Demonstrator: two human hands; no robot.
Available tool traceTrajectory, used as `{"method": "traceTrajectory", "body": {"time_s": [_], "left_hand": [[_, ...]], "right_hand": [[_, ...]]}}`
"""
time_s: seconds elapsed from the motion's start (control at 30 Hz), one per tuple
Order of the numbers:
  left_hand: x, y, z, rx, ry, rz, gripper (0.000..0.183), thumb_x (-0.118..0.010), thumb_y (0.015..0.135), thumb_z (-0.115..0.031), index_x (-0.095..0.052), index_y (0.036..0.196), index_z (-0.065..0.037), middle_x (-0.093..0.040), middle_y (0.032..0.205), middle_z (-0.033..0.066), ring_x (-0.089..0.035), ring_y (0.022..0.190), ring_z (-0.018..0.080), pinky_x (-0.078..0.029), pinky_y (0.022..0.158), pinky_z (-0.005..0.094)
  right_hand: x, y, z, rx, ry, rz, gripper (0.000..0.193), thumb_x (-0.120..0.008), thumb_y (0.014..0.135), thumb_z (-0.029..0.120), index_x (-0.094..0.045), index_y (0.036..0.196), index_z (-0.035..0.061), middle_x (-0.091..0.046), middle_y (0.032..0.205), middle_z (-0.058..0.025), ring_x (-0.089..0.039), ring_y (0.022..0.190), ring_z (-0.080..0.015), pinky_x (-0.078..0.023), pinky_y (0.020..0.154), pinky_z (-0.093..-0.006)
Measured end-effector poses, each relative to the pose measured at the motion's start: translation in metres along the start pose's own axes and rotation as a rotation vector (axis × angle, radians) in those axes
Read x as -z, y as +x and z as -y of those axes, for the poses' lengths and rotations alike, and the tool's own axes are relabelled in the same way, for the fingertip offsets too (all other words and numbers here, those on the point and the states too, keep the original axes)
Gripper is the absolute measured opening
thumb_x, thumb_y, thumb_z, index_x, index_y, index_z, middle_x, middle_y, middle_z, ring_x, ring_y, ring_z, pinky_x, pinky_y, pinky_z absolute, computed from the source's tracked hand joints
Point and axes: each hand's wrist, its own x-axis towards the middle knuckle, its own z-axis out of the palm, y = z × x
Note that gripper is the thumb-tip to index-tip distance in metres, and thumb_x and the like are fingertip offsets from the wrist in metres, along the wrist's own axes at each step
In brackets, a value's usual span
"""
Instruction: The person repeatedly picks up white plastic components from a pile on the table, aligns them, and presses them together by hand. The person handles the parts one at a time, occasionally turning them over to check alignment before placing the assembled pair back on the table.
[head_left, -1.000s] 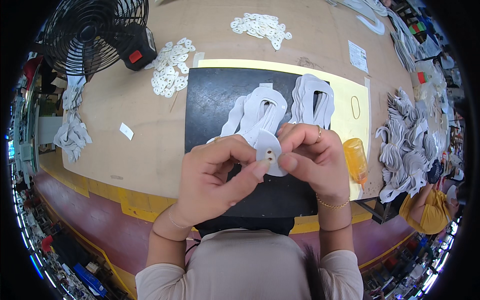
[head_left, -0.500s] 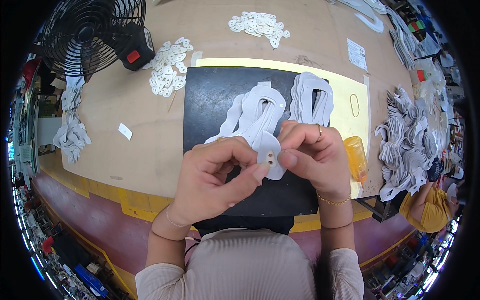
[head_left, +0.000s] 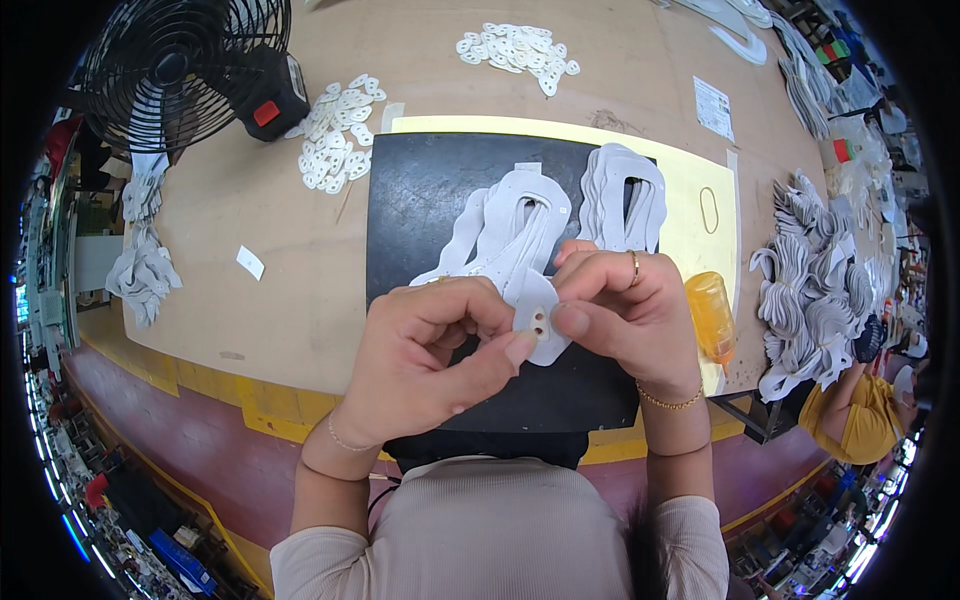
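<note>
Between both hands is a light grey shoe upper piece [head_left: 550,352], its rounded end held up over the black mat [head_left: 420,200]. A small cream patch [head_left: 540,318] with holes lies against that end. My left hand [head_left: 425,350] pinches the left edge of the piece between thumb and bent fingers. Opposite it, my right hand [head_left: 630,315] grips the right edge with thumb and forefinger. Just beyond, a fanned stack of grey upper pieces [head_left: 475,230] rests on the mat, with a second stack [head_left: 607,195] to its right. My fingers partly cover the held piece.
A yellow sheet [head_left: 685,190] under the mat carries a rubber band [head_left: 703,203] and an amber squeeze bottle [head_left: 708,312]. Cream patches [head_left: 515,48] lie heaped at the back, others [head_left: 335,150] near a black fan [head_left: 172,68]. Grey bundles [head_left: 815,300] crowd the right edge, near another person [head_left: 850,425].
The held piece has tilted slightly and shifted a little to the left and down. Both hands keep nearly the same pinch.
</note>
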Motion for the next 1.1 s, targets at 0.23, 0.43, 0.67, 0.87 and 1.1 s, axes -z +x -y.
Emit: {"method": "traceTrajectory", "body": {"time_s": [0.23,0.43,0.67,0.87,1.1], "left_hand": [[-0.0016,0.0005,0.0016,-0.07,0.127,0.02,0.01,-0.064,0.082,0.003,-0.056,0.076,0.001,-0.053,0.066,-0.0009,-0.044,0.051,0.0007,-0.032,0.047,0.0183],[0.001,0.0005,0.0003,-0.033,0.103,0.015,0.012,-0.065,0.082,0.002,-0.055,0.075,0.001,-0.053,0.065,-0.0009,-0.044,0.051,0.0011,-0.032,0.046,0.0185],[0.0012,0.0001,0.0024,-0.042,0.098,0.02,0.011,-0.065,0.082,0.002,-0.056,0.076,0.001,-0.054,0.066,-0.0006,-0.045,0.053,0.0013,-0.033,0.048,0.0183],[0.0004,-0.0008,0.0008,-0.015,0.057,-0.012,0.009,-0.065,0.081,0.003,-0.057,0.078,0.002,-0.055,0.069,-0.0002,-0.046,0.056,0.0019,-0.035,0.049,0.0186],[0.0001,-0.001,0.0046,-0.052,0.109,-0.015,0.008,-0.065,0.081,0.003,-0.058,0.079,0.002,-0.055,0.069,0.001,-0.047,0.059,0.0031,-0.036,0.052,0.0192]], "right_hand": [[-0.0081,-0.0031,-0.0008,-0.035,0.04,-0.066,0.004,-0.067,0.079,0.002,-0.064,0.078,-0.0001,-0.061,0.073,-0.0008,-0.055,0.068,-0.0059,-0.043,0.062,-0.0204],[0.0006,0.0001,0.0027,-0.063,0.009,0.011,0.004,-0.066,0.081,0.003,-0.064,0.079,-0.0005,-0.061,0.074,-0.0006,-0.055,0.068,-0.0051,-0.043,0.061,-0.02],[-0.0035,-0.0011,-0.0026,-0.031,0.002,-0.027,0.004,-0.066,0.082,0.004,-0.066,0.083,-0.0006,-0.064,0.076,-0.0019,-0.056,0.069,-0.0053,-0.043,0.061,-0.0199],[-0.002,-0.0054,-0.0028,-0.076,0.067,-0.016,0.003,-0.067,0.08,0.002,-0.066,0.083,-0.0006,-0.064,0.078,-0.0022,-0.057,0.072,-0.0065,-0.044,0.064,-0.0212],[-0.0034,-0.0066,-0.0063,0.006,-0.028,-0.036,0.007,-0.068,0.078,0.001,-0.067,0.085,0.0007,-0.063,0.076,-0.0025,-0.056,0.071,-0.0068,-0.044,0.064,-0.0215]]}}
